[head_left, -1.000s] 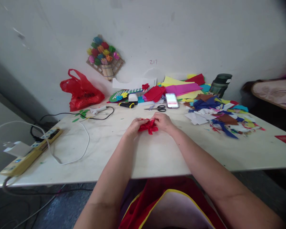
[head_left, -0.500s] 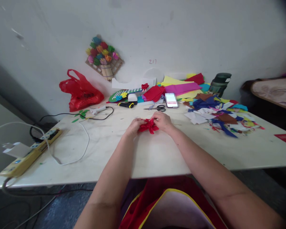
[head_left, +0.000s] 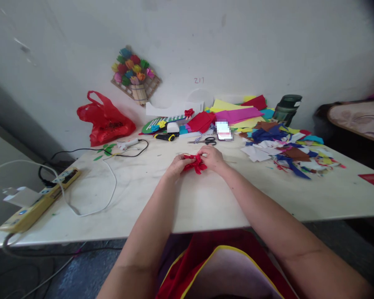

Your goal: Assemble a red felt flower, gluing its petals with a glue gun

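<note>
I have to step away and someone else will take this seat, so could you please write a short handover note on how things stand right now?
Left hand: closed on the left side of the red paper flower, just above the table.
Right hand: pinching the flower's right side.
Nearby: scissors and a phone lie just behind the hands; coloured paper sheets and a heap of paper scraps lie to the right; a glue gun lies to the left.
Done: the flower already has crumpled petals.
Left: it is in both hands, not set down; whether it needs more shaping cannot be told.
</note>
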